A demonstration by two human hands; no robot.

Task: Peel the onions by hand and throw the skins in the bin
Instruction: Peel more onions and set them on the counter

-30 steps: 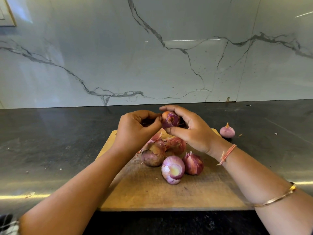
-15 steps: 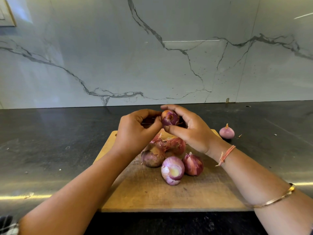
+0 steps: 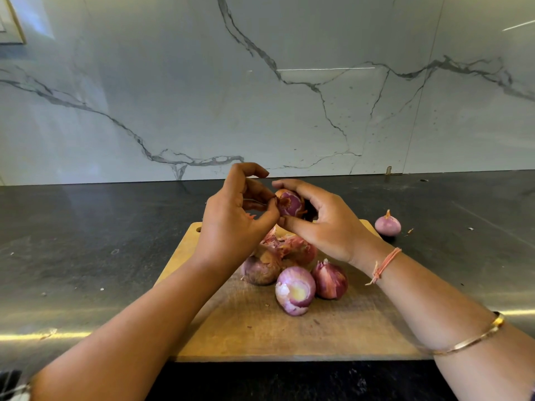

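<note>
In the head view the right hand [image 3: 327, 224] curls its fingers and thumb round a part-peeled onion [image 3: 291, 203], and the left hand [image 3: 231, 224] pinches the skin [image 3: 278, 201] at its end between thumb and forefinger. Just below the fingers lie three more onions [image 3: 295, 293] and loose skins [image 3: 286, 244] on the cutting board [image 3: 260, 337], and a peeled onion [image 3: 388, 225] sits right of the right hand. No bin is in view, so I judge most of the peeling and all the binning remain.
</note>
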